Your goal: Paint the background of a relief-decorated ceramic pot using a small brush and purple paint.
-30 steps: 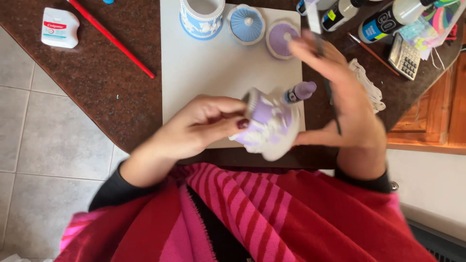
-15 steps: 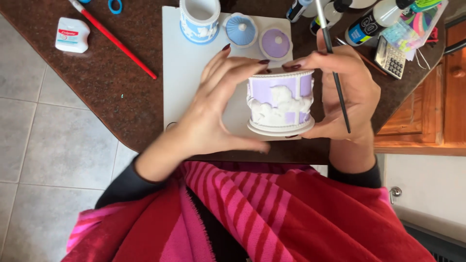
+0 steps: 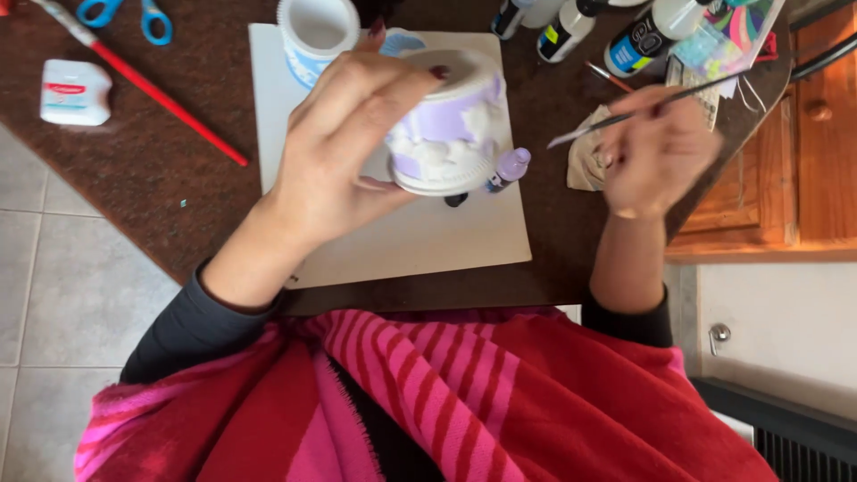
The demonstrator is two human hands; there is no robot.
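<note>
**Purple pot in one hand, brush in the other**

From the head view, my left hand (image 3: 344,152) has its fingers wrapped tight round a white and purple pot (image 3: 446,125), held up over the white board (image 3: 428,236). I cannot see inside the pot. My right hand (image 3: 656,152) pinches a thin paintbrush (image 3: 661,98) off to the side. A small purple paint bottle (image 3: 509,168) lies just beside the pot. A blue and white cup (image 3: 314,31) stands at the board's far edge, and it looks white inside.
</note>
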